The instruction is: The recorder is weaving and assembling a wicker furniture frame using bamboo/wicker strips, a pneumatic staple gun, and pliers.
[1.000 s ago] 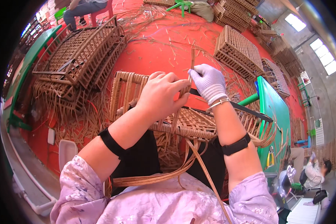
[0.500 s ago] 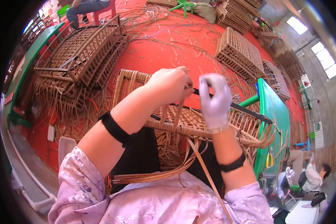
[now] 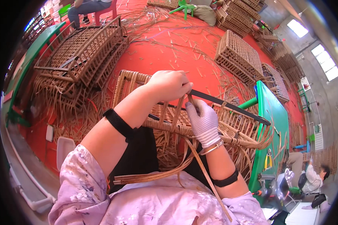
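Basket (image 3: 182, 125) lies before the wearer, beneath both hands. Gloved right hand (image 3: 204, 119): fingers clamped on a strip (image 3: 190, 99). Left hand (image 3: 169, 84) near the bar's (image 3: 231, 107) upper end; fingers curled, grip hidden, cannot tell.

Left forearm (image 3: 138, 102) slants from near left toward far right, wrist (image 3: 151, 88) bent. Bare left hand (image 3: 172, 83) back up, fingers curled under, undersides hidden. Right forearm (image 3: 218, 164) angles from near right toward far left. Gloved right hand (image 3: 204, 122) just beside, nearer, thumb pointing far, fingers bent in a pinch.
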### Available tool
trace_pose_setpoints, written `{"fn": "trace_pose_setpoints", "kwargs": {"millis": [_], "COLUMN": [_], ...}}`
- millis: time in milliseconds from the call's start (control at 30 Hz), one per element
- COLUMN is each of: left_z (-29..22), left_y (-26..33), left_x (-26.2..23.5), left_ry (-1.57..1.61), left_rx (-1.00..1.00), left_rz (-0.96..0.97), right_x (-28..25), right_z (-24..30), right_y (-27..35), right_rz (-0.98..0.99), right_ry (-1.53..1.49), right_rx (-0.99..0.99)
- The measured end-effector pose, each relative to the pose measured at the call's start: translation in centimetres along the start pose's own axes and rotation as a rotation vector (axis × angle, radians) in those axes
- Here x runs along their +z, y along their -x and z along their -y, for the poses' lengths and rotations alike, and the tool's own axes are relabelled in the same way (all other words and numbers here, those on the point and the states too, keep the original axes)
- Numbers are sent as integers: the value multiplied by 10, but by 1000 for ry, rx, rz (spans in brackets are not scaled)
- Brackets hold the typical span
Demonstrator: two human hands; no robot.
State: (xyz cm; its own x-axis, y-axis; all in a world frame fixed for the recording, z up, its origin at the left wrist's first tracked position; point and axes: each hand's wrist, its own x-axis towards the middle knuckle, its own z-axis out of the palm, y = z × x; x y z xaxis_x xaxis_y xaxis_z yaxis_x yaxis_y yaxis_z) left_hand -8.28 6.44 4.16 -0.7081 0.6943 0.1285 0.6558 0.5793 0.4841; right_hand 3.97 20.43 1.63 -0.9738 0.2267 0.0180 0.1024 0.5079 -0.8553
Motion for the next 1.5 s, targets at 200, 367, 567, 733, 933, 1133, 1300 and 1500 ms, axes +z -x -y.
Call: {"fn": "trace_pose_setpoints", "kwargs": {"millis": [200,367,567,733,933,1133,1300,1500], "left_z": [-1,2,0,3,0,-9,-16,-8], "left_y": [2,0,-1,2,10,16,5,-6], "left_x": [-2,0,0,1,8,20,4,-10], "left_ry": [17,5,-22,-12,-5,22,32,54], "left_rx": [10,-1,14,42,140,281,144,70], "left_rz": [0,2,-1,-45,-181,-393,-119,115], "right_x": [-17,-34,-52,-45,-47,-49,-49,-27], "right_z": [17,23,13,14,5,-6,-10,1], "right_y": [-4,-39,-76,-88,-104,-129,-127,-38], "right_rz": [-236,-241,-69,72,175,411,352,-435], "right_ry": [515,779,785,750,784,566,580,247], "right_rx": [-521,-745,-730,-442,-458,-231,-200,-697]}}
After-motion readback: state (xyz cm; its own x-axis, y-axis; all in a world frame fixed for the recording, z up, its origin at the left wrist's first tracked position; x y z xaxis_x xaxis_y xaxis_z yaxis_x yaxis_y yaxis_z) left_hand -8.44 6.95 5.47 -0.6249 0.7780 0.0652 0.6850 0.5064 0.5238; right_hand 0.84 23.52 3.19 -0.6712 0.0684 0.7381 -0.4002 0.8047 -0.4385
